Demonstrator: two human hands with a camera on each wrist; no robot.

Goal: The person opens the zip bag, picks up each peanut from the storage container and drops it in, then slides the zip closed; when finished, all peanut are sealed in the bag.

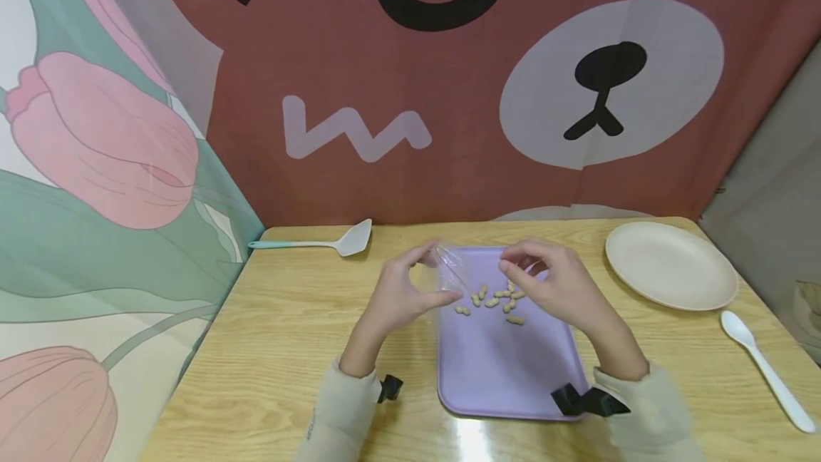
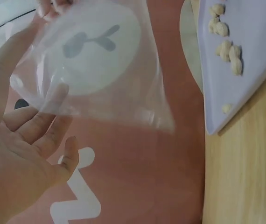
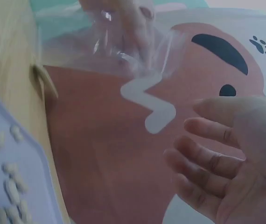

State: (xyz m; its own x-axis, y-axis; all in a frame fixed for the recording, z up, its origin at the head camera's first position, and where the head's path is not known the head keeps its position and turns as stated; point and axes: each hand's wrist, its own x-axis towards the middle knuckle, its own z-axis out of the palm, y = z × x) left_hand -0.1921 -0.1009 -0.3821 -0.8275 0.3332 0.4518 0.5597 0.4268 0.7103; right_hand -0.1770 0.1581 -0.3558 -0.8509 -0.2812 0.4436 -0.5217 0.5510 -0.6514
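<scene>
A clear plastic bag (image 1: 452,269) hangs from my left hand (image 1: 399,292), above the left edge of the purple tray (image 1: 500,369). Thumb and fingers stand wide apart on the bag, and in the left wrist view a finger shows through the film (image 2: 109,88). My right hand (image 1: 554,282) is over the tray's right side, apart from the bag. Its fingers (image 3: 203,163) are loosely bent with nothing seen between them in the right wrist view. Several unshelled peanuts (image 1: 492,302) lie scattered on the tray's far half, below both hands.
A white spatula (image 1: 354,239) with a turquoise handle lies at the table's back left. To the right are a cream plate (image 1: 670,266) and a white spoon (image 1: 763,366). A printed cloth (image 1: 449,91) hangs behind the wooden table (image 1: 288,362).
</scene>
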